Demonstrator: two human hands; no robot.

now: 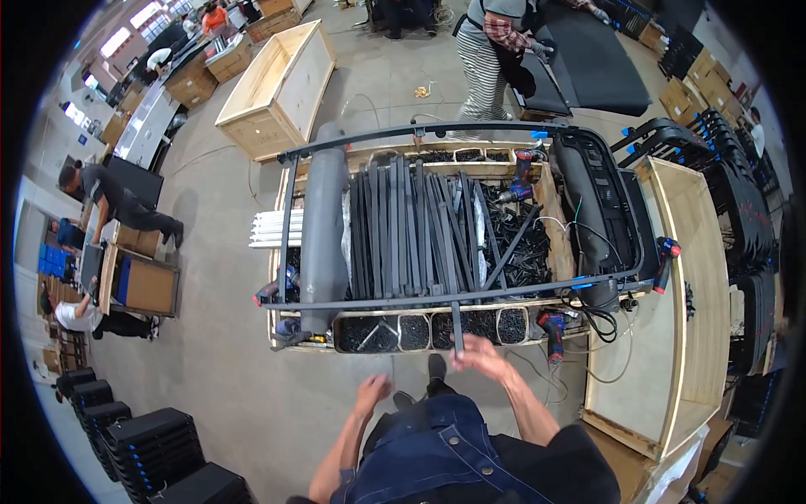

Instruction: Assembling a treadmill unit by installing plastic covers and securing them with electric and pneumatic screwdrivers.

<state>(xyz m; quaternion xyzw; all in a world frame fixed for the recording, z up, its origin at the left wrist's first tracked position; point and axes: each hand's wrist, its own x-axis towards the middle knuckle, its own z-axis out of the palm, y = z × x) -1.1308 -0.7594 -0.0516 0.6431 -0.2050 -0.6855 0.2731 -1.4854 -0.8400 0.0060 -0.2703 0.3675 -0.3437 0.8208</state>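
Pinching by its near end, seemingly for control, a dark bar [457, 324] in the partly closed right hand [485, 359], past the metal frame [378, 303], above bins [430, 333] apparently lined up for reach. Holding the left hand [374, 390] loosely curled, seemingly empty.

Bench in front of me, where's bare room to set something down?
Bare floor lies between the left end of the wooden bench and the brown-sided stand farther left. The bench is crowded: dark metal bars fill its middle, bins of small black parts line the near edge, and a drill sits near-right.
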